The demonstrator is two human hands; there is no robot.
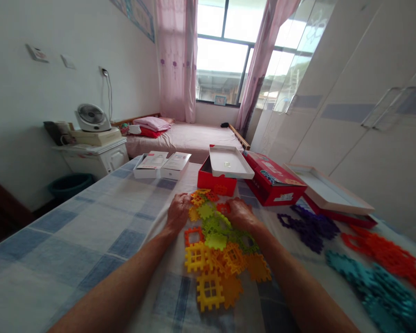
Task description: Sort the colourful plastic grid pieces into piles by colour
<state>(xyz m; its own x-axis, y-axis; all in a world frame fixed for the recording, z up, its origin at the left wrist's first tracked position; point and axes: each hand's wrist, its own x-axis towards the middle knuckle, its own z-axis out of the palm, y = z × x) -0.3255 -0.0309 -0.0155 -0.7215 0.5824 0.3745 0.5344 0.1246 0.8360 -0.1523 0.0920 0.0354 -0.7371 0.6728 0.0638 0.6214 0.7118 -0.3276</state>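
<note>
A loose heap of plastic interlocking building pieces lies on the cloth in front of me. It has orange pieces [193,236] and green pieces [216,241], with yellow pieces [210,291] at its near end. My left hand [179,213] rests against the heap's far left side, fingers curved but not closed. On the far right side, my right hand [241,213] curves around the edge, beside a red-orange piece [223,208]. Both hands look open; their fingertips are partly hidden and blurred.
Purple pieces [310,226], red-orange pieces [384,252] and teal pieces [374,286] lie in groups at right. Behind the heap stand an open red box [215,182], a larger red box [275,178] and white boxes [162,166]. A pale box lid [333,189] lies farther right.
</note>
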